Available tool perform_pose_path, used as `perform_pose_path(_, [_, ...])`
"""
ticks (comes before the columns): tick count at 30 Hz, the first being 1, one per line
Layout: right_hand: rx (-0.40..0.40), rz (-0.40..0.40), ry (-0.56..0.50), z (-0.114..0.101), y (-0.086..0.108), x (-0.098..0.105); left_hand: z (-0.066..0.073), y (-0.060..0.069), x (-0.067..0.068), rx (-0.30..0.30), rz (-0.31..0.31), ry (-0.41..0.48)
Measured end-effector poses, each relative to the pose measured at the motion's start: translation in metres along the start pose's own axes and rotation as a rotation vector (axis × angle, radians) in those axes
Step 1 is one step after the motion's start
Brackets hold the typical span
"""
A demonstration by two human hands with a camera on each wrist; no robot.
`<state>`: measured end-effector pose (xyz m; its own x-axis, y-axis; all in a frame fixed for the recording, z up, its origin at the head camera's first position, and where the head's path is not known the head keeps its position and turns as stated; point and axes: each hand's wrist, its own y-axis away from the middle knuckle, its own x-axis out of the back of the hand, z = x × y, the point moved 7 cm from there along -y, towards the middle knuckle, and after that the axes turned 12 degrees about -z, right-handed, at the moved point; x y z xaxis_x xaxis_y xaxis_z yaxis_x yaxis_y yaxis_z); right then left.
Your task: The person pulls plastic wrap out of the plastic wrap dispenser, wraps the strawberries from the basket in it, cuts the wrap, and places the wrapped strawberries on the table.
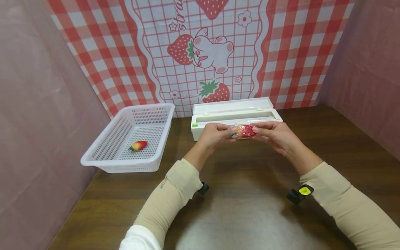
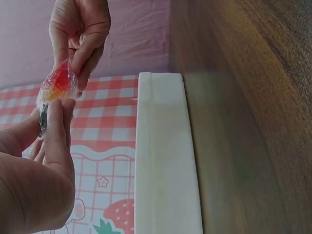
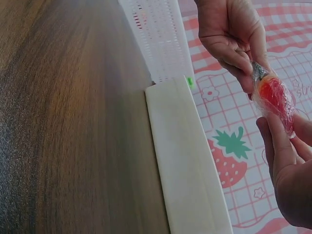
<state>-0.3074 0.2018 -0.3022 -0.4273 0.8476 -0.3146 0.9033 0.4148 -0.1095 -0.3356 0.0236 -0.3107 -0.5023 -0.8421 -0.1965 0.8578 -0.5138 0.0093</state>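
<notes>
Both hands hold up one strawberry [image 1: 245,131] wrapped in clear plastic film, in front of a white box. The left hand [image 1: 215,136] pinches its green leafy end, and the right hand [image 1: 273,135] pinches the red tip. In the left wrist view the wrapped strawberry [image 2: 59,83] slants between the two sets of fingers, its film crinkled and shiny. The right wrist view shows the strawberry [image 3: 275,95] with film gathered close around it. Just behind the hands stands the long white cling film box [image 1: 200,131], its lid raised.
A white plastic basket [image 1: 125,163] stands at the left with one unwrapped red-and-yellow strawberry [image 1: 138,146] in it. The brown wooden table [image 1: 243,208] runs back to a red checked cloth [image 1: 297,52] behind the box. Pink curtains [image 1: 368,69] hang at both sides.
</notes>
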Motion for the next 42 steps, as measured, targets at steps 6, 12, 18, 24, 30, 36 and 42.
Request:
perform_pose_path(6, [0.001, -0.003, -0.010, 0.001, -0.001, 0.001, -0.003, -0.002, 0.001, 0.023, -0.025, 0.042])
perform_pose_path(12, [0.001, -0.021, 0.038, 0.002, 0.000, 0.003, 0.010, 0.001, 0.002, 0.003, -0.087, -0.242])
perform_pose_path(18, [-0.010, -0.086, 0.179, 0.007, -0.003, -0.003, 0.037, 0.005, -0.027, -0.205, -0.189, -1.147])
perform_pose_path(24, [-0.031, -0.103, 0.216, 0.012, -0.007, -0.007, 0.041, 0.007, -0.047, -0.225, -0.234, -1.491])
perform_pose_path(30, [-0.059, -0.092, 0.308, 0.008, -0.003, -0.006, 0.038, 0.009, -0.036, -0.216, -0.176, -1.491])
perform_pose_path(36, [-0.049, -0.063, 0.599, -0.003, 0.003, -0.004, 0.036, 0.018, -0.014, -0.199, -0.110, -1.485])
perform_pose_path(42, [0.005, -0.055, 0.834, -0.005, 0.006, -0.003, 0.032, 0.027, 0.005, -0.144, -0.076, -1.431])
